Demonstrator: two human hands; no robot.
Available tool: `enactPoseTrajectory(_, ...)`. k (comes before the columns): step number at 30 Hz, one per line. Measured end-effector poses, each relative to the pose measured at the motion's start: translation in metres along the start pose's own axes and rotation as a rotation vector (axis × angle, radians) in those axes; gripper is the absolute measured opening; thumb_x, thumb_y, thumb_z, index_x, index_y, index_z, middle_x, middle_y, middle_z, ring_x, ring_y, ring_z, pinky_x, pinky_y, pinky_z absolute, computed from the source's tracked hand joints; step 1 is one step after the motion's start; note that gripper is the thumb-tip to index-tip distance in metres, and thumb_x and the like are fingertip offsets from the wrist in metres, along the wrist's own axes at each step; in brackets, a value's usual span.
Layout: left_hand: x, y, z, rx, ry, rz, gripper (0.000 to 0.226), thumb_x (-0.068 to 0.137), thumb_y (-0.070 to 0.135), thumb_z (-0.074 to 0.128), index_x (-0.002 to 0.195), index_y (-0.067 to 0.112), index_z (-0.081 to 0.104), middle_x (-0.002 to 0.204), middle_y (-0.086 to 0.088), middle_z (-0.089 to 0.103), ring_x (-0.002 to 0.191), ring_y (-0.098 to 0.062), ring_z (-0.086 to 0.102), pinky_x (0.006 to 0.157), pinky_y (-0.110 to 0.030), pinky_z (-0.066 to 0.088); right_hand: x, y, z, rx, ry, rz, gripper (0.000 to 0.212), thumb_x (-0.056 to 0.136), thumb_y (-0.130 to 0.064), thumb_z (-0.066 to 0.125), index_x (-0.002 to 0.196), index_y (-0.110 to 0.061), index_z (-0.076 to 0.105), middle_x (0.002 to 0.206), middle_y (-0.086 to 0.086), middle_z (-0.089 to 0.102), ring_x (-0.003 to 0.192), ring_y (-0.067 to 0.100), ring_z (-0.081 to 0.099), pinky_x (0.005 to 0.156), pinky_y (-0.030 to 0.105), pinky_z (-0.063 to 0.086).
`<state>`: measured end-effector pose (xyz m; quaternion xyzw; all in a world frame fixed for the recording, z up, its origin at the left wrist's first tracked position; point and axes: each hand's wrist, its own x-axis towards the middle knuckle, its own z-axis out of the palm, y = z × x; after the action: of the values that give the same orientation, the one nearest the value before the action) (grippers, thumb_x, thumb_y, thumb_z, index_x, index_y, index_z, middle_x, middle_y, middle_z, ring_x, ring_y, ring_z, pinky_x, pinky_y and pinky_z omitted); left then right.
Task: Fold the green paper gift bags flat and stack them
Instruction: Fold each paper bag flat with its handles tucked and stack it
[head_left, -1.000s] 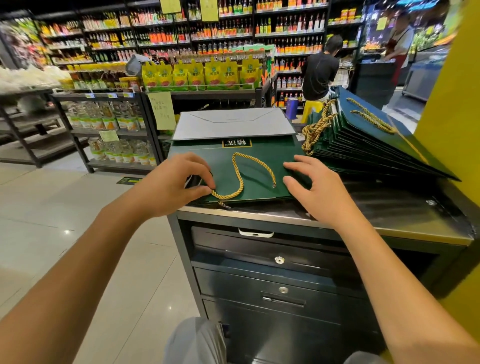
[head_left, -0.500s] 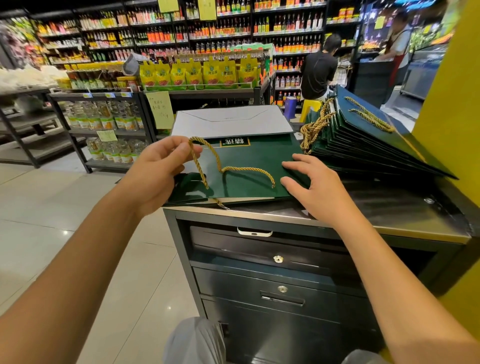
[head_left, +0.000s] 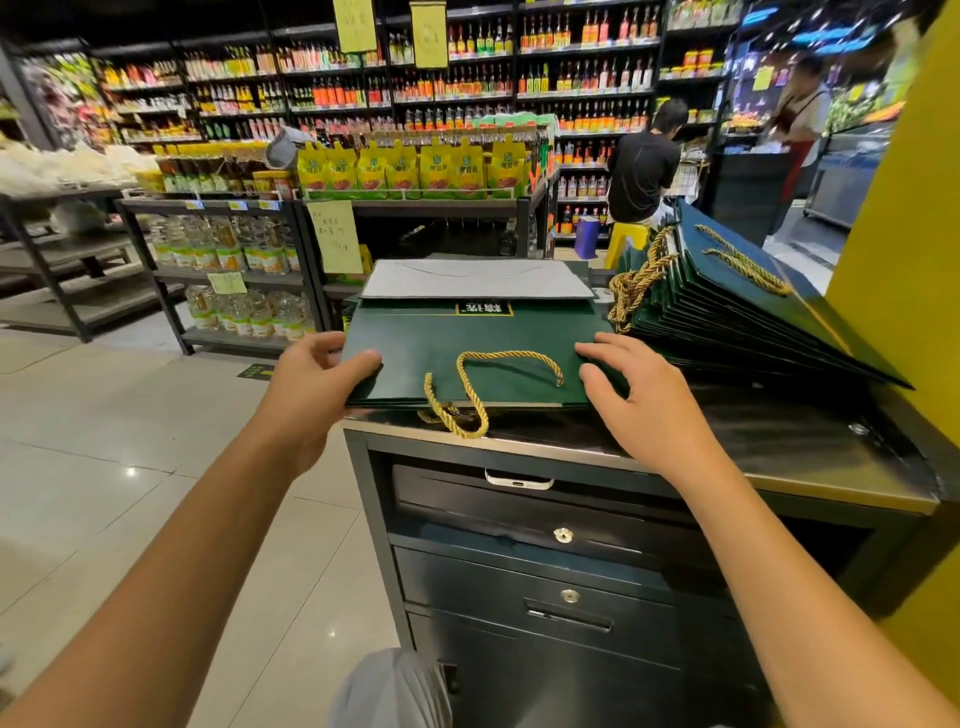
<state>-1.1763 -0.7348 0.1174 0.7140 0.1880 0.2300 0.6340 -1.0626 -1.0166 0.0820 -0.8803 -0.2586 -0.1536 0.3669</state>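
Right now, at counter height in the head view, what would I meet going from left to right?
left hand → flat green bag → right hand → stack of folded bags → yellow wall

Left hand (head_left: 311, 379) pinches the green bag (head_left: 467, 335) at its left edge — right hand (head_left: 641, 397) presses its right side.

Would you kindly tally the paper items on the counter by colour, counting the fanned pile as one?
Green: 2, the front bag and the fanned pile.
Grey: 1, the flat sheet behind.
Total: 3
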Motion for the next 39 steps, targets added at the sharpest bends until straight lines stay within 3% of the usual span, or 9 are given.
enactPoseTrajectory(6,-0.006,0.002,-0.001,-0.22,-0.108,-0.116,0.023,0.101,0.015,0.059,0.122,0.005,0.062,0.117,-0.015,0.07,0.093,-0.023,0.074,0.071,-0.033,0.065,-0.008,-0.014,0.002,-0.134,0.167,-0.191,0.051,0.099,-0.048,0.041,0.132,-0.016,0.065,0.132,-0.001,0.066,0.133,0.02,0.053,0.114,0.046,0.041)
enactPoseTrajectory(11,-0.006,0.012,-0.001,-0.293,-0.118,-0.144,0.018,0.101,0.013,0.059,0.117,0.006,0.062,0.114,-0.017,0.07,0.073,-0.018,0.075,0.054,-0.024,0.058,-0.01,-0.043,0.007,-0.22,-0.075,-0.35,0.069,0.092,-0.059,0.046,0.153,-0.027,0.041,0.153,-0.005,0.048,0.144,0.013,0.038,0.119,0.041,0.033)
enactPoseTrajectory(16,-0.012,0.027,0.002,-0.371,-0.15,-0.173,0.02,0.102,0.013,0.058,0.12,0.005,0.06,0.114,-0.019,0.07,0.078,-0.02,0.075,0.054,-0.024,0.057,-0.001,-0.076,0.014,-0.413,-0.082,-0.391,0.082,0.092,-0.037,0.066,0.16,-0.031,0.021,0.152,-0.004,0.046,0.137,0.02,0.044,0.112,0.044,0.041)
enactPoseTrajectory(21,-0.019,0.04,0.006,-0.436,-0.237,-0.107,0.027,0.106,0.03,0.049,0.122,0.013,0.062,0.11,-0.017,0.074,0.085,-0.025,0.076,0.059,-0.028,0.059,0.007,-0.098,0.004,-0.452,0.032,-0.383,0.086,0.093,-0.002,0.059,0.16,-0.037,0.018,0.152,-0.009,0.045,0.134,0.02,0.048,0.106,0.041,0.043)
enactPoseTrajectory(26,-0.017,0.045,0.01,-0.41,-0.313,-0.064,0.038,0.109,0.038,0.037,0.128,0.014,0.061,0.111,-0.011,0.076,0.092,-0.026,0.076,0.075,-0.034,0.062,0.019,-0.104,-0.017,-0.176,0.291,-0.34,0.08,0.086,0.013,0.061,0.149,-0.033,0.045,0.136,-0.01,0.063,0.122,0.014,0.061,0.097,0.037,0.053)
enactPoseTrajectory(30,-0.014,0.042,0.02,-0.432,-0.354,-0.113,0.034,0.104,0.029,0.051,0.132,0.012,0.059,0.114,-0.014,0.075,0.101,-0.03,0.075,0.074,-0.032,0.063,0.028,-0.102,-0.042,0.111,0.443,-0.29,0.037,0.094,0.008,0.058,0.125,-0.012,0.062,0.085,-0.013,0.063,0.073,0.0,0.061,0.071,0.028,0.057)
enactPoseTrajectory(32,-0.017,0.037,0.029,-0.431,-0.387,-0.134,0.036,0.102,0.027,0.056,0.133,0.01,0.059,0.115,-0.015,0.075,0.104,-0.03,0.074,0.081,-0.034,0.063,0.028,-0.104,-0.053,0.254,0.492,-0.204,0.023,0.099,0.001,0.055,0.119,-0.005,0.063,0.077,-0.01,0.059,0.064,-0.005,0.056,0.064,0.015,0.048)
enactPoseTrajectory(36,-0.024,0.025,0.048,-0.373,-0.463,-0.159,0.049,0.096,0.037,0.061,0.136,0.009,0.054,0.122,-0.01,0.073,0.11,-0.025,0.072,0.095,-0.035,0.058,0.025,-0.107,-0.056,0.727,0.552,0.083,0.008,0.103,-0.033,0.054,0.103,-0.033,0.062,0.092,-0.007,0.067,0.078,-0.004,0.06,0.078,0.029,0.05)
enactPoseTrajectory(39,-0.03,0.024,0.061,-0.376,-0.524,-0.163,0.047,0.097,0.039,0.059,0.135,0.011,0.056,0.126,-0.009,0.07,0.111,-0.024,0.071,0.098,-0.038,0.057,0.026,-0.108,-0.05,1.116,0.565,0.192,0.013,0.104,-0.024,0.056,0.105,-0.033,0.066,0.101,-0.021,0.073,0.098,-0.004,0.066,0.094,0.035,0.05)
